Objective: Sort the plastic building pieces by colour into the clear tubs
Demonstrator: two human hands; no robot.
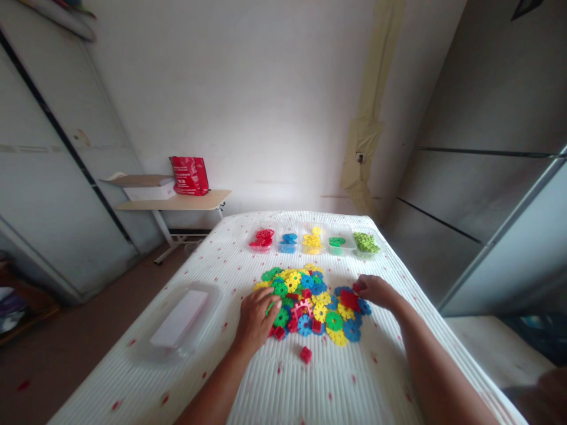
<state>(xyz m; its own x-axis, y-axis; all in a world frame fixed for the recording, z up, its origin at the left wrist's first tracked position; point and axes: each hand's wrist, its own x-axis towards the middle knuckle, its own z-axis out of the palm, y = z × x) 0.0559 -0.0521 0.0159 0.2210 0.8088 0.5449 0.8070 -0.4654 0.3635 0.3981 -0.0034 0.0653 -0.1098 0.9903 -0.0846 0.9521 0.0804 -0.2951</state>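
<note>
The worktop (328, 383) wears a white ribbed cover scattered with small red marks; what lies under that cover is hidden. Nearest on it sits a single red block (305, 355), just apart from a loose heap of plastic building pieces (319, 312). Notched discs in yellow, blue and green make up most of the heap, with red blocks and a pink arch-shaped piece (303, 303) among them. To the left, a clear plastic lid or tray (208, 307) lies flat with a pale rectangle (179, 321) on or under it; which, I cannot tell.

The left hand (257, 316) rests against the heap's left edge, fingers bent beside a green piece; whether its grip closes on that piece cannot be told. The right hand (376, 289) is at the heap's right edge, its grip pinching a small red piece (357, 287) between the fingertips.

Toward the far edge, five clear boxes stand in a row: red pieces (263, 238), blue (289, 241), yellow (312, 241), green (337, 242) and light green (367, 242).

Beyond, at left, a small wood-topped table (199, 200) carries a white box (150, 190) and a red bag (189, 175) above a brown floor (146, 277). Pale panels (57, 177) flank it, grey ones (478, 183) rise at right, and yellowish tape (372, 106) runs down the white back wall (248, 100) around a socket (360, 157).
</note>
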